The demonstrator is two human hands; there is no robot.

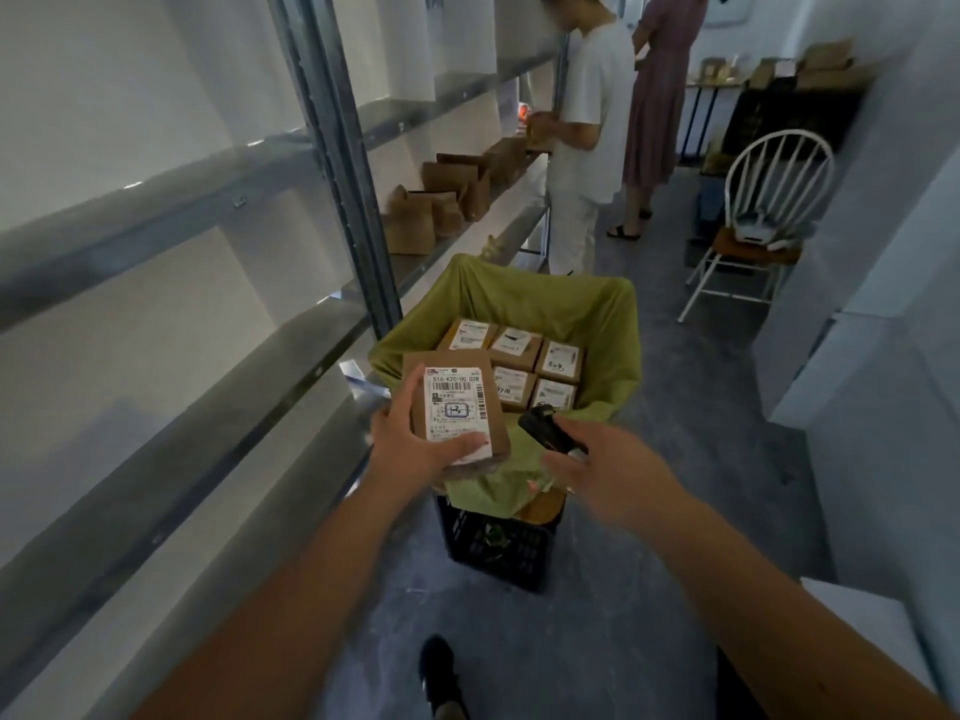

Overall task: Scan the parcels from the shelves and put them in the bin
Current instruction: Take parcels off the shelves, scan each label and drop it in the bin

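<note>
The parcel (457, 413), a small brown cardboard box, is sitting face-up in the left hand (415, 443), just above the near-left rim of the bin. Its white label (456, 411) is showing "516-K20-00 028" over barcodes; the smaller print is too fine to read. The thumb is lying across the label's lower edge, fingers wrapping the left side. At 3 o'clock of it, the right hand (597, 462) is gripping a black scanner (548, 427), seemingly aimed toward the label. At 1 o'clock, labelled boxes (519, 366) are lying packed in the green-lined bin (608, 324), which is resting on a black crate (493, 543). At 11 o'clock, brown paper bags (441, 200) are standing on metal shelves (218, 210).
</note>
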